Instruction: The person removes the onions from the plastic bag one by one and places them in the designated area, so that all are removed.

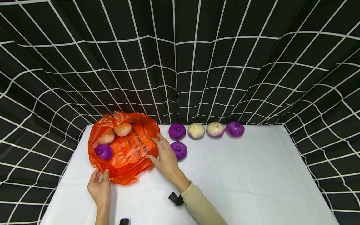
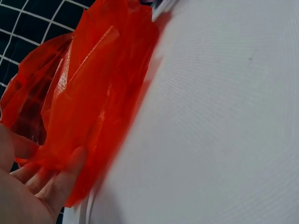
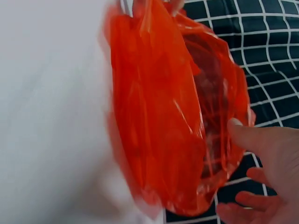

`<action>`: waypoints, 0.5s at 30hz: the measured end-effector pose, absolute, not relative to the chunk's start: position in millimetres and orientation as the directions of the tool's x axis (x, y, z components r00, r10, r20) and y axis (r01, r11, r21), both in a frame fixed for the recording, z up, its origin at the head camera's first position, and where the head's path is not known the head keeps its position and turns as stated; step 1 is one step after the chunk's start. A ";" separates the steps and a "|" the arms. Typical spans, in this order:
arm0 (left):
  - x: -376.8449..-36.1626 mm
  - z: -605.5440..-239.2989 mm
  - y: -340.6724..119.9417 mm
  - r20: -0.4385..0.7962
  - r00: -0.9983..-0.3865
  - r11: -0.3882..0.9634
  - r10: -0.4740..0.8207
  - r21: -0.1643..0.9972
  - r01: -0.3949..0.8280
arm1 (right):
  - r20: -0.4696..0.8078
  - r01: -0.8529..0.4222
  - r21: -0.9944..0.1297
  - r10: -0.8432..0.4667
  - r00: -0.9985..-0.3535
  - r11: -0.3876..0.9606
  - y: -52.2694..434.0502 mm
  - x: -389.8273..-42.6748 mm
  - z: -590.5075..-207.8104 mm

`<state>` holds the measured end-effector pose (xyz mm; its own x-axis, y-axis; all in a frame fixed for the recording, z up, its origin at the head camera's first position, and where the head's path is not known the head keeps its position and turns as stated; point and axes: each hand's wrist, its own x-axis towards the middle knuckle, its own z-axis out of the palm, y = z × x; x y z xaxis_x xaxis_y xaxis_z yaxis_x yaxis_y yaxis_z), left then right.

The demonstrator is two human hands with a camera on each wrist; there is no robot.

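An orange-red plastic bag [image 1: 137, 150] lies at the left of the table, its mouth spread wide. Inside sit a purple turnip-like vegetable [image 1: 104, 152] and two pale ones [image 1: 122, 128]. My left hand [image 1: 99, 186] pinches the bag's near rim between thumb and fingers; in the left wrist view, the fingers [image 2: 39, 179] show partly through the film. My right hand [image 1: 166, 157] is at the bag's right rim with fingers spread, and in the right wrist view its thumb [image 3: 243, 133] overlaps the opening. Just beyond the right hand sits a purple vegetable [image 1: 179, 150], partly covered by it.
Along the table's back edge stands a row: a purple vegetable [image 1: 177, 131], two cream ones with purple undersides [image 1: 196, 131], and another purple one [image 1: 235, 129]. Black cloth with white grid lines [image 1: 185, 62] walls the white table [image 1: 239, 181] at back and sides.
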<state>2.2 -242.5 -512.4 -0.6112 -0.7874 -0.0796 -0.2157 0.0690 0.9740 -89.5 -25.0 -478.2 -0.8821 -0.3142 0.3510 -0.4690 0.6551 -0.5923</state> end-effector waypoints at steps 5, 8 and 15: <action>2.4 -512.8 -244.0 -0.083 -0.620 0.073 -0.780 0.973 -0.221 | 0.348 -0.525 -0.558 -0.393 -0.851 0.642 -48.8 -91.2 -476.4; 5.4 -514.5 -245.2 -0.093 -0.619 0.048 -0.780 0.977 -0.206 | 0.322 -0.550 -0.538 -0.448 -0.834 0.638 -64.6 -91.7 -477.9; 5.1 -516.3 -248.9 -0.095 -0.638 0.018 -0.764 0.986 -0.168 | 0.247 -0.539 -0.475 -0.482 -0.841 0.696 -104.0 -92.7 -471.2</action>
